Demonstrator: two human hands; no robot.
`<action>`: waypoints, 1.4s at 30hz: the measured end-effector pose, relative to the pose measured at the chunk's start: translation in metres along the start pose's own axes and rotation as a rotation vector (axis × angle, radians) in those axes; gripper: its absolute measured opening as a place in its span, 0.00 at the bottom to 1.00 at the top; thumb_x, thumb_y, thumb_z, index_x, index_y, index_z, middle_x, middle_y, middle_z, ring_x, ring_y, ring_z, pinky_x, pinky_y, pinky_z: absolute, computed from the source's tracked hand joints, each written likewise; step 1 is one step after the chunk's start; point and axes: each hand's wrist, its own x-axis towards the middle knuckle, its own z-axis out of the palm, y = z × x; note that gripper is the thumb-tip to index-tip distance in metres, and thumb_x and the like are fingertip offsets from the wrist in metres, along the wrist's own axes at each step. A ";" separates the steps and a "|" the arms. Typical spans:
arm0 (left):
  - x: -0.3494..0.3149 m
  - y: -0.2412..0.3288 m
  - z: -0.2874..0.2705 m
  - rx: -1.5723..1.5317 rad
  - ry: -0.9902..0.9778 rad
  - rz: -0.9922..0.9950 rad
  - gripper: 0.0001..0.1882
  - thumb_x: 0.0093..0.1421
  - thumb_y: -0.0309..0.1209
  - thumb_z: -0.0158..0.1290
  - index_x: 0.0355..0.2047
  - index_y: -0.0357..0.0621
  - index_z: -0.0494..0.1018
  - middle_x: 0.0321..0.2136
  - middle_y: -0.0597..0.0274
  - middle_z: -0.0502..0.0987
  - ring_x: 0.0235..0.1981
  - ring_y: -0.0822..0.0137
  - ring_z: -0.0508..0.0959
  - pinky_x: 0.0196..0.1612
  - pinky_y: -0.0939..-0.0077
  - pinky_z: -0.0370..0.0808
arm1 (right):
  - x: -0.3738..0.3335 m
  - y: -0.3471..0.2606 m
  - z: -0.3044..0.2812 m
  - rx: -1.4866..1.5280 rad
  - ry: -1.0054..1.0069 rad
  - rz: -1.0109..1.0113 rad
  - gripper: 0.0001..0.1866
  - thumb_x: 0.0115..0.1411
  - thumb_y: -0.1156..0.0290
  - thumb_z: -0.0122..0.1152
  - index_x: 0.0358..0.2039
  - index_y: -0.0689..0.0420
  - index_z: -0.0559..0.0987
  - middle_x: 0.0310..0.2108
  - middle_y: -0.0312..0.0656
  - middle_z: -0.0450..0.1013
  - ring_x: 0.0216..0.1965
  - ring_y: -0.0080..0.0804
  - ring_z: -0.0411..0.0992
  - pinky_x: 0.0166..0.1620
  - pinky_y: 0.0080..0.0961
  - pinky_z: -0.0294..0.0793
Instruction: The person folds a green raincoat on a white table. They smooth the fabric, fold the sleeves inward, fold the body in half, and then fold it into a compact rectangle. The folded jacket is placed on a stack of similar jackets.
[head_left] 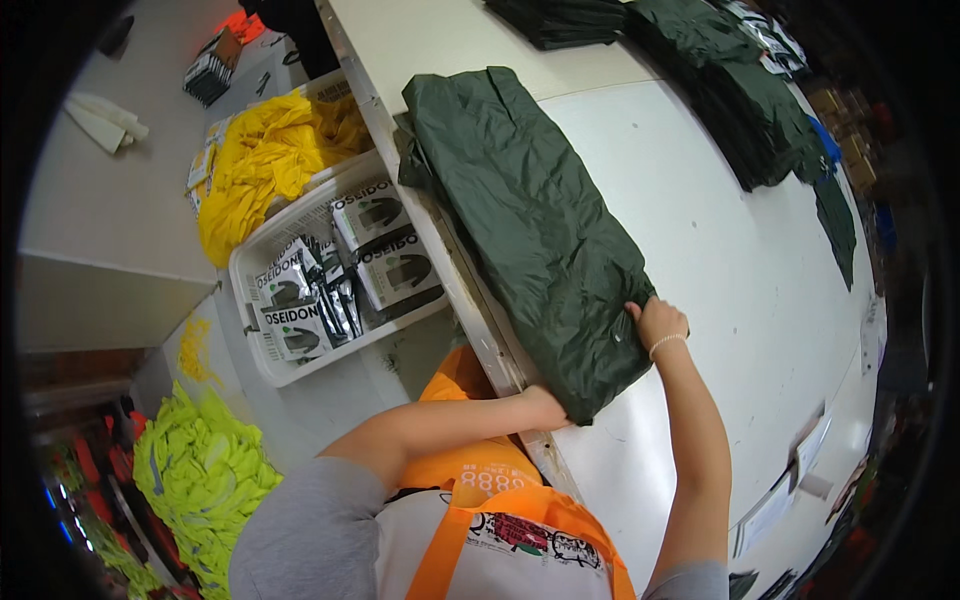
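A long, folded dark green garment [540, 210] of thin, slightly shiny cloth lies on the white table, reaching from the far left edge toward me. At its near right corner, my right hand [662, 324] is closed on the cloth, thumb on top. My left hand [545, 408] is at the near left corner, by the table edge. Its fingers are hidden under the garment, so their grip does not show.
Beside the table's left edge stands a white basket [262, 345] of packaged goods, with yellow cloth [255, 160] behind it. Lime cloth [200, 475] is heaped at lower left. Dark green garments [720, 90] are stacked on the table's far right. Papers [770, 515] lie at the near right.
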 end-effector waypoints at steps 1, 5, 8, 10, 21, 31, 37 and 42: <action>0.000 0.016 -0.025 0.009 0.027 0.015 0.24 0.62 0.45 0.42 0.55 0.51 0.65 0.52 0.53 0.71 0.47 0.56 0.76 0.51 0.61 0.72 | 0.002 0.010 0.001 0.022 0.046 0.015 0.29 0.58 0.40 0.49 0.34 0.59 0.75 0.28 0.48 0.77 0.32 0.45 0.77 0.35 0.37 0.76; -0.012 0.017 -0.041 -0.093 0.003 0.025 0.20 0.57 0.46 0.50 0.44 0.47 0.75 0.40 0.52 0.78 0.39 0.52 0.78 0.41 0.60 0.75 | -0.011 0.021 -0.009 0.251 0.314 0.017 0.29 0.58 0.49 0.55 0.47 0.61 0.70 0.37 0.48 0.74 0.39 0.48 0.74 0.40 0.38 0.73; -0.062 -0.003 -0.114 -0.406 -0.083 -0.119 0.18 0.56 0.46 0.53 0.33 0.44 0.78 0.35 0.53 0.78 0.39 0.55 0.78 0.41 0.64 0.75 | -0.025 0.022 0.005 0.426 0.650 -0.083 0.30 0.57 0.56 0.59 0.55 0.59 0.66 0.50 0.51 0.67 0.51 0.50 0.66 0.52 0.41 0.65; -0.086 -0.031 -0.196 -0.312 0.384 -0.395 0.16 0.56 0.44 0.55 0.34 0.43 0.78 0.34 0.55 0.79 0.37 0.59 0.78 0.40 0.66 0.75 | -0.042 -0.017 -0.017 0.545 0.745 -0.214 0.32 0.56 0.60 0.60 0.59 0.56 0.64 0.59 0.52 0.60 0.59 0.52 0.58 0.59 0.45 0.57; -0.065 -0.381 -0.427 -0.580 0.652 -1.036 0.56 0.43 0.66 0.56 0.55 0.24 0.62 0.56 0.36 0.64 0.56 0.48 0.67 0.56 0.61 0.66 | -0.017 -0.090 -0.012 0.425 0.440 -0.245 0.34 0.55 0.53 0.59 0.61 0.45 0.64 0.67 0.54 0.42 0.67 0.62 0.38 0.63 0.59 0.39; -0.142 -0.402 -0.408 -0.747 0.416 -0.537 0.18 0.55 0.17 0.48 0.47 0.37 0.72 0.42 0.65 0.77 0.43 0.73 0.75 0.48 0.77 0.71 | 0.000 -0.090 -0.015 0.401 0.292 -0.227 0.34 0.52 0.53 0.61 0.61 0.41 0.65 0.67 0.52 0.45 0.67 0.61 0.41 0.63 0.60 0.41; -0.095 -0.386 -0.464 -0.281 0.741 -0.591 0.30 0.53 0.30 0.50 0.58 0.41 0.62 0.50 0.45 0.70 0.53 0.54 0.69 0.54 0.64 0.67 | 0.001 -0.088 -0.020 0.380 0.237 -0.228 0.33 0.53 0.52 0.60 0.60 0.41 0.65 0.67 0.52 0.46 0.67 0.60 0.41 0.63 0.59 0.39; -0.033 -0.300 -0.424 0.582 0.487 -0.027 0.38 0.54 0.61 0.47 0.61 0.56 0.61 0.63 0.60 0.59 0.65 0.57 0.54 0.64 0.45 0.44 | 0.000 -0.087 -0.017 0.361 0.232 -0.227 0.33 0.54 0.51 0.59 0.61 0.41 0.65 0.67 0.52 0.46 0.66 0.60 0.41 0.63 0.59 0.40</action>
